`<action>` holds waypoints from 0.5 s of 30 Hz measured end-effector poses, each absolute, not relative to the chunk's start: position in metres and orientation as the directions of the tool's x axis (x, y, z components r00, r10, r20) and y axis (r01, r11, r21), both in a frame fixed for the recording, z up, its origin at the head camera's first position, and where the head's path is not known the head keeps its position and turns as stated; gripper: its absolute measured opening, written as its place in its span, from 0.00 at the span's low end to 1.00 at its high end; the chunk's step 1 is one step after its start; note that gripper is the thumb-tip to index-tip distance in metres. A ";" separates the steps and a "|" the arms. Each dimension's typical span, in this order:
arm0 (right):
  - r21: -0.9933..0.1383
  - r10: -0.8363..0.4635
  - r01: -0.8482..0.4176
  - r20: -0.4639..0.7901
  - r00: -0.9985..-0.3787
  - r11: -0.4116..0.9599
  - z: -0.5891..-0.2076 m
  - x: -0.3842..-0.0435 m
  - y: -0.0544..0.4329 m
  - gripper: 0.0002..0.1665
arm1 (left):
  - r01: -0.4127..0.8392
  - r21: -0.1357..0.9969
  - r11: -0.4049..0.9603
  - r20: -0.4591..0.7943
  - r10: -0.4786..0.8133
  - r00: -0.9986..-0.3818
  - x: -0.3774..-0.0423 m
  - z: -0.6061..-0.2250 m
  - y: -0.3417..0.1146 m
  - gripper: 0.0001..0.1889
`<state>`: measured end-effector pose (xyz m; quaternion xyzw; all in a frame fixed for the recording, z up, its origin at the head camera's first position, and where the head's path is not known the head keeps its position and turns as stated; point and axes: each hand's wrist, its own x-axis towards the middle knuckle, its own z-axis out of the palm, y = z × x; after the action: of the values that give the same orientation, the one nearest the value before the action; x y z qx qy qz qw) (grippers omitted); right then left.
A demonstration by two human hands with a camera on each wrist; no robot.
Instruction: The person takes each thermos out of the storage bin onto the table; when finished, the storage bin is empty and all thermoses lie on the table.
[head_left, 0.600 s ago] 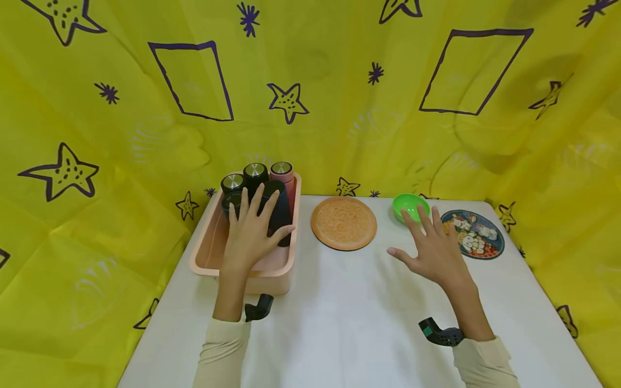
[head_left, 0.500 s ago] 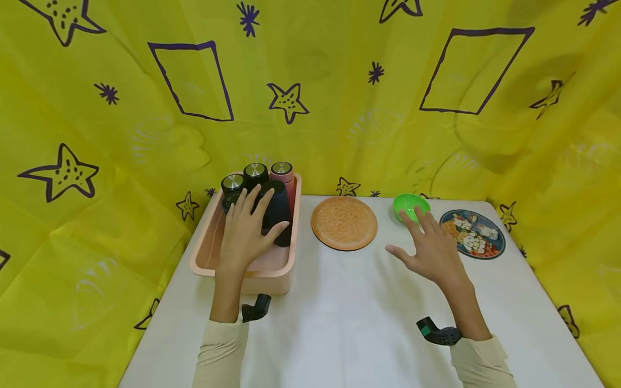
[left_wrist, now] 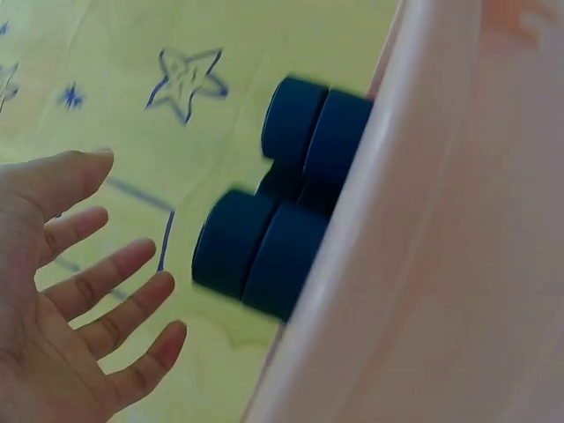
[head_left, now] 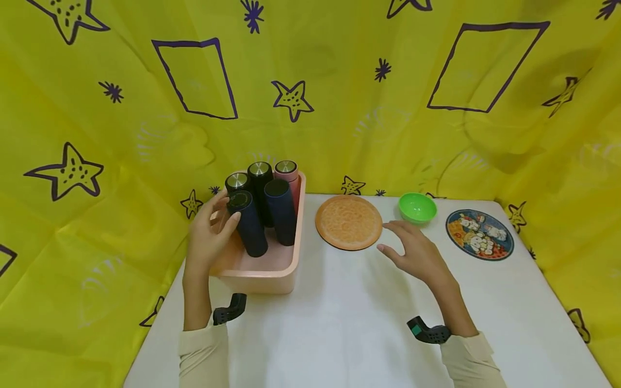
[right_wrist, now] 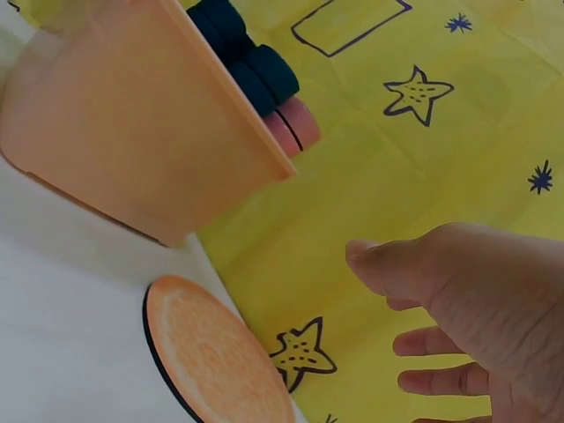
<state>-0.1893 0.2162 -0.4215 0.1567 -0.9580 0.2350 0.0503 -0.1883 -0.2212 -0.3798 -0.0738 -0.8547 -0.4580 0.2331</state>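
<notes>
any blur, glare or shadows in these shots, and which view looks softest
Head view: mostly crisp, with glints on the silver lids and faint shadows on the white table near the pink bin and the right hand; left wrist view: softest and rather dim, the dark bottles blurred at their edges; right wrist view: tilted, slightly soft, no strong glare.

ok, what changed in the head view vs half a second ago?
Left hand moved left, uncovering the bottles; right hand moved left, toward the orange disc. Nothing gripped by the hands. Pink bin, bottles, disc, green bowl unchanged.
</notes>
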 end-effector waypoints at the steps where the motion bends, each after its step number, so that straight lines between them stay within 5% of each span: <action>1: -0.442 -0.285 -0.329 0.165 -0.944 0.834 -0.423 -0.189 0.215 0.34 | 0.324 0.777 0.539 0.444 -0.106 -0.890 -0.186 -0.382 -0.226 0.29; 8: -0.492 -0.324 -0.356 0.152 -0.934 0.795 -0.429 -0.185 0.209 0.33 | 0.091 0.927 0.363 0.215 -0.316 -0.924 -0.168 -0.391 -0.248 0.28; 15: -0.489 -0.317 -0.316 0.084 -0.945 0.813 -0.435 -0.181 0.208 0.34 | -0.155 0.981 0.116 -0.076 -0.502 -0.861 -0.158 -0.398 -0.255 0.23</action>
<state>-0.1813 0.2079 -0.4346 0.1662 -0.9520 0.2570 -0.0005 -0.1580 -0.2552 -0.3982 0.2238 -0.7341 -0.6259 0.1387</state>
